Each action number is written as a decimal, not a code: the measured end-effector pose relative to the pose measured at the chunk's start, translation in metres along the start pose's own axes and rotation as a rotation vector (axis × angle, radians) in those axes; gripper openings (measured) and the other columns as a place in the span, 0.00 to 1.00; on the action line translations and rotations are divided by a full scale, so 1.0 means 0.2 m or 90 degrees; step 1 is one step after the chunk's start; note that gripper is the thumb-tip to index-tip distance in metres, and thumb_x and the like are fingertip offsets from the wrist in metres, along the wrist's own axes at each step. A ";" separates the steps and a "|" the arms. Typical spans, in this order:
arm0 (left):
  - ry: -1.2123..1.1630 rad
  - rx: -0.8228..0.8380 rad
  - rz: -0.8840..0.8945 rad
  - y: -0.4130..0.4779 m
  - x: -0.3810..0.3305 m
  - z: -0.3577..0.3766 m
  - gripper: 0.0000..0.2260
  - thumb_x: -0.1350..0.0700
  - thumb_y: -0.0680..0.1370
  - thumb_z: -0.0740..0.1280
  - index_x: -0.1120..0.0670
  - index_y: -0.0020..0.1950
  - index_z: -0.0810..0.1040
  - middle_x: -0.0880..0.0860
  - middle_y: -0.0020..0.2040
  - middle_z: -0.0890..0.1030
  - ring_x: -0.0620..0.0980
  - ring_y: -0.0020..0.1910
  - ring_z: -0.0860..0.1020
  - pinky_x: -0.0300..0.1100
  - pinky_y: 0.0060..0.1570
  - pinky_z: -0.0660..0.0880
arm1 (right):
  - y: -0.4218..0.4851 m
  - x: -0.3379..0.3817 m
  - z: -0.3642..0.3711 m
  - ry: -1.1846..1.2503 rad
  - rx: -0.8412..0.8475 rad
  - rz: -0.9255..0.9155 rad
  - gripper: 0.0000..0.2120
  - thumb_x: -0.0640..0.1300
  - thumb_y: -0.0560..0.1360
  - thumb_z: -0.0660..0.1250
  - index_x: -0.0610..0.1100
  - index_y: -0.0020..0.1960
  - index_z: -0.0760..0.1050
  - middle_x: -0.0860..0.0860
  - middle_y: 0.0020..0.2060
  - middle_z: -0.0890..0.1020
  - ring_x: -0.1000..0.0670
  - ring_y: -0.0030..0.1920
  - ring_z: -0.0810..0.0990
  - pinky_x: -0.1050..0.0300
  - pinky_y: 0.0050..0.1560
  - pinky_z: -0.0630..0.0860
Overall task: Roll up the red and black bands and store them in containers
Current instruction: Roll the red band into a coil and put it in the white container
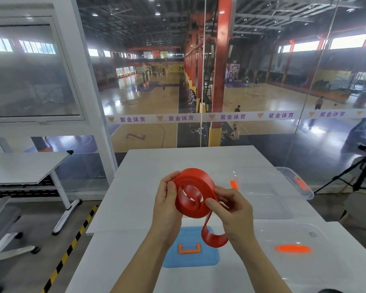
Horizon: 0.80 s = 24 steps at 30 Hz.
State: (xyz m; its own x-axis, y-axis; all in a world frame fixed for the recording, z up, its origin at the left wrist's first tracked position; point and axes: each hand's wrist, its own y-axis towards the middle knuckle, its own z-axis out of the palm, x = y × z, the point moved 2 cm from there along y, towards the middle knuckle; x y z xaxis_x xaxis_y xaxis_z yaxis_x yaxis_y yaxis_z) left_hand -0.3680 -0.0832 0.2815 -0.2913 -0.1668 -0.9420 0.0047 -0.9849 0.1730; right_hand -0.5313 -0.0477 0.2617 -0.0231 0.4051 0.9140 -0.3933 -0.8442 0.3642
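I hold a red band (pixel 193 182), mostly wound into a loose coil, above the white table (pixel 140 187). My left hand (pixel 167 204) grips the coil's left side. Pinching its lower right edge is my right hand (pixel 234 210), with thumb and fingers on the band. A loose tail of the band hangs down and curls over a blue lid (pixel 190 259). A clear container (pixel 270 193) with orange latches stands to the right on the table. A second clear container (pixel 300 256) sits nearer, at the right. No black band is in view.
The blue lid has an orange handle (pixel 189 248) and lies flat under my hands. A glass wall runs behind the table. A tripod (pixel 359 168) stands at the far right, a second table (pixel 25 168) and an office chair (pixel 2 227) at the left.
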 end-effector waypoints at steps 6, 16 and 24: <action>0.169 0.083 0.052 0.03 -0.01 -0.04 0.06 0.51 0.85 0.61 0.48 0.60 0.74 0.47 0.57 0.81 0.45 0.58 0.80 0.34 0.52 0.78 | 0.03 0.03 -0.04 -0.026 0.026 -0.002 0.15 0.28 0.69 0.79 0.45 0.47 0.86 0.53 0.47 0.89 0.52 0.50 0.88 0.63 0.49 0.83; 0.333 0.216 0.177 0.04 0.03 -0.08 0.14 0.55 0.85 0.60 0.42 0.65 0.79 0.45 0.61 0.77 0.49 0.65 0.76 0.36 0.63 0.74 | 0.01 0.03 -0.04 -0.127 0.108 0.011 0.13 0.35 0.69 0.82 0.50 0.47 0.85 0.52 0.42 0.87 0.50 0.45 0.86 0.59 0.48 0.83; 0.283 0.117 0.145 0.03 0.04 -0.05 0.16 0.58 0.85 0.61 0.38 0.62 0.81 0.43 0.61 0.79 0.41 0.64 0.77 0.35 0.60 0.76 | 0.03 0.02 -0.03 -0.113 0.127 0.042 0.14 0.36 0.71 0.81 0.49 0.51 0.82 0.54 0.46 0.87 0.52 0.48 0.86 0.61 0.49 0.83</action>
State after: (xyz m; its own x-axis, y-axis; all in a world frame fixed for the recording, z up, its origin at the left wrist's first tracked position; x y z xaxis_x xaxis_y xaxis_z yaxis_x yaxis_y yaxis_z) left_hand -0.3605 -0.0916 0.2717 0.1314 -0.4178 -0.8990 -0.1583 -0.9040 0.3971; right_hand -0.5396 -0.0492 0.2662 0.1260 0.2939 0.9475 -0.2077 -0.9261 0.3149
